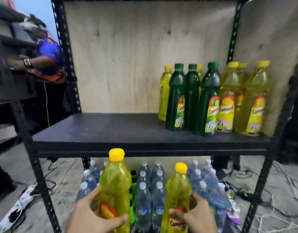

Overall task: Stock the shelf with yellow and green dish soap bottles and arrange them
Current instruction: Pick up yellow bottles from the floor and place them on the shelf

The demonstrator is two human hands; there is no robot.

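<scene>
Below shelf [128, 132], L grip [92, 214] & R grip [195, 214] each clasp yellow bottle.

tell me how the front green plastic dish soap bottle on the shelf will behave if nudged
The front green plastic dish soap bottle is tall and narrow, so it probably tips easily. It looks full, so likely heavy. It would probably knock neighbours standing close on the black shelf.

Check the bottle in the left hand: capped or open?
Capped. The yellow bottle in the left hand is upright with its yellow cap seated on the neck.
</scene>
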